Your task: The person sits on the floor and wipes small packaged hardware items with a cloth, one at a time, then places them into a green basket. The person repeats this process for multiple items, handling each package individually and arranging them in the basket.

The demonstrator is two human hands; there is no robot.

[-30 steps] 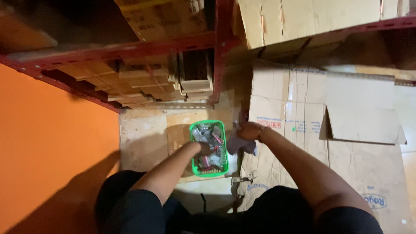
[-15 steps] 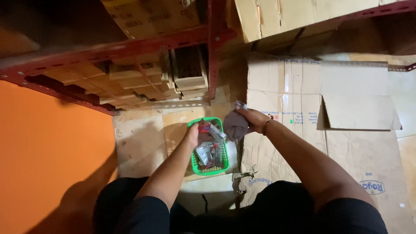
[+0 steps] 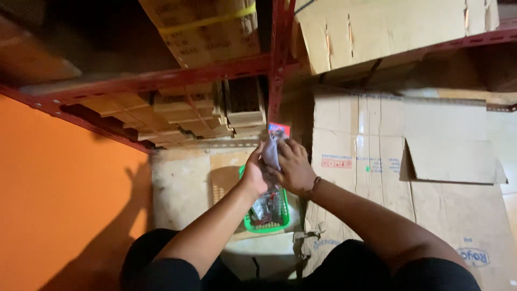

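Both hands clamped on one small packet [image 3: 273,144]: pale plastic body, red-and-blue card top poking out above the fingers. Right hand [image 3: 293,167] wraps it from the right side, knuckles toward camera, wrist with a dark band bent back toward the body. Left hand [image 3: 254,175] closes on its lower left edge; exact finger grip hidden behind the packet. Forearms converge from the bottom of the view, elbows apart. Packet held up above the green basket [image 3: 269,226], which sits on flattened cardboard [image 3: 377,161] below the red shelf rack [image 3: 277,64], with more small items inside.
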